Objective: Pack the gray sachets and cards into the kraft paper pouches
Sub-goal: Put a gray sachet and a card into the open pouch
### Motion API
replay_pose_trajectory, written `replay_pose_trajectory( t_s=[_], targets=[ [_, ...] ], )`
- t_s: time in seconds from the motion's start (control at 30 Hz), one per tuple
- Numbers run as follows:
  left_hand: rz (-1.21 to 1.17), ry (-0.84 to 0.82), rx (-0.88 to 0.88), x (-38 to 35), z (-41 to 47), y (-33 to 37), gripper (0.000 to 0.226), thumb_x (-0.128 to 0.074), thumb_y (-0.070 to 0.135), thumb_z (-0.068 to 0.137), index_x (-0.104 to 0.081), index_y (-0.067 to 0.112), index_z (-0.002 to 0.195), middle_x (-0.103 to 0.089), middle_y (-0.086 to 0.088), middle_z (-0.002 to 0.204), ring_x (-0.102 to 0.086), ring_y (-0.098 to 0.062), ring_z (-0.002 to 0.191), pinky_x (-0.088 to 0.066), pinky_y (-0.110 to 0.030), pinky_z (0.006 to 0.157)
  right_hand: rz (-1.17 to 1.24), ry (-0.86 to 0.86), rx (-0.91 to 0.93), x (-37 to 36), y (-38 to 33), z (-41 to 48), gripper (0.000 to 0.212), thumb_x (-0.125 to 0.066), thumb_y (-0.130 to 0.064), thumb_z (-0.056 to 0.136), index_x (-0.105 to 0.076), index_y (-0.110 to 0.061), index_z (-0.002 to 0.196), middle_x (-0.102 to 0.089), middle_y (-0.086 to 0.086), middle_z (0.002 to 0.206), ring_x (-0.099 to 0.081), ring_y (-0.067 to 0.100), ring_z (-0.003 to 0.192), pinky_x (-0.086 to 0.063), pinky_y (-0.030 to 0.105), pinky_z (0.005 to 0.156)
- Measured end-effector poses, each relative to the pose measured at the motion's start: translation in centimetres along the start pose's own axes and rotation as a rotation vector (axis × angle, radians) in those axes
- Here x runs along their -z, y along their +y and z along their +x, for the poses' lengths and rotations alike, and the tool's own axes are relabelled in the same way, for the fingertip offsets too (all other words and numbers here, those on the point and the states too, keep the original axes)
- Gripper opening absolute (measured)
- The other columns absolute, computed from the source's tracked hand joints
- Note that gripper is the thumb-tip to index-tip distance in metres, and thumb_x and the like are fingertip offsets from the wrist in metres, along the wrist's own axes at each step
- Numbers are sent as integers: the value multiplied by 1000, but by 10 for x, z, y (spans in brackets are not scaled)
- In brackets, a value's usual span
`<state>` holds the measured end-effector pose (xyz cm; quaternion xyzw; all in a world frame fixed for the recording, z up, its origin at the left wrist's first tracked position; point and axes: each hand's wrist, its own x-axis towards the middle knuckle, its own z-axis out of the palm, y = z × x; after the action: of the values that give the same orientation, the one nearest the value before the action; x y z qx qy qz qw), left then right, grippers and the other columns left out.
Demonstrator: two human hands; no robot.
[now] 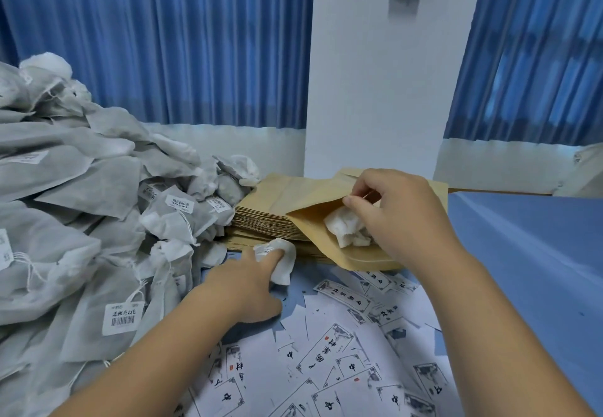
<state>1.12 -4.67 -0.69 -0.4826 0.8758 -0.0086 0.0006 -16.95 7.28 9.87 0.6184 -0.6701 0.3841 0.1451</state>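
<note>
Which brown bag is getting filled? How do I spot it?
Find the white pillar between the blue curtains; a stack of brown pouches lies at its foot. The pouch you want sits on that stack, held by the right hand. Only it gapes open, with a white sachet inside.

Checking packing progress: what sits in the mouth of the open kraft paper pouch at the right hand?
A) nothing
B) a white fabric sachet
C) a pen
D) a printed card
B: a crumpled white fabric sachet pokes from the brown kraft paper pouch that the right hand holds open.
</note>
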Motion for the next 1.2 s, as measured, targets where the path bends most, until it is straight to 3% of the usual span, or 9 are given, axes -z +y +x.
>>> replay_pose_trajectory(
  t_s=[0.13,0.3,0.5,0.67,0.8,0.87,0.97,1.07,1.2],
  targets=[
    [-96,-27,48,4,0,-5,85,-61,34,80,-6,36,145,-36,-11,130,-53,-32,109,-48,-34,81,40,32,-6,1,2,0,15,-64,-31,86,-61,-23,73,-59,-12,72,-53,9,72,-47,36,66],
    [-88,103,96,31,-12,-1,58,-60,22,85,-32,21,136,-50,-12,120,-55,-29,100,-47,-34,77,47,25,1,2,5,1,15,-63,-31,86,-61,-24,73,-59,-12,72,-53,9,73,-47,36,67],
    [-307,96,-167,103,-64,17,63,-49,56,56,-40,50,117,-59,16,97,-56,-4,88,-46,-24,69,49,44,-11,5,8,1,16,-63,-32,86,-59,-25,72,-59,-13,72,-54,12,75,-45,32,64],
    [-285,54,-411,131,-96,18,62,-58,28,78,-30,68,116,-55,30,96,-52,14,78,-40,-11,58,30,63,-9,8,9,2,16,-63,-32,87,-60,-25,73,-59,-13,72,-53,9,72,-45,31,62],
    [-342,154,-479,141,-107,21,58,-54,27,74,-33,63,115,-48,46,94,-53,17,75,-40,-6,61,26,40,-1,8,8,1,14,-62,-30,87,-60,-25,74,-60,-12,74,-53,13,74,-46,33,64],
    [-392,251,-471,139,-104,25,52,-50,33,70,-33,57,113,-53,39,91,-52,19,74,-38,-2,62,22,29,7,9,6,1,10,-59,-25,84,-61,-24,74,-60,-10,75,-53,14,74,-47,34,64],
    [-380,357,-409,124,-92,37,51,-47,41,71,-28,46,118,-50,18,93,-52,10,79,-39,-10,60,38,15,16,9,4,1,8,-55,-21,81,-60,-23,75,-59,-10,74,-53,14,74,-46,33,62],
    [-364,349,-392,111,-85,49,43,-51,41,79,-31,38,116,-50,13,102,-54,-5,86,-49,-32,75,53,10,19,8,4,2,8,-59,-20,83,-61,-23,75,-61,-10,76,-53,13,74,-48,36,66],
    [-382,392,-343,106,-81,55,54,-36,62,68,-46,35,114,-52,12,101,-55,-10,91,-50,-35,78,63,52,27,8,5,2,12,-65,-27,84,-61,-22,74,-60,-10,74,-54,15,74,-48,36,68]
  ],
)
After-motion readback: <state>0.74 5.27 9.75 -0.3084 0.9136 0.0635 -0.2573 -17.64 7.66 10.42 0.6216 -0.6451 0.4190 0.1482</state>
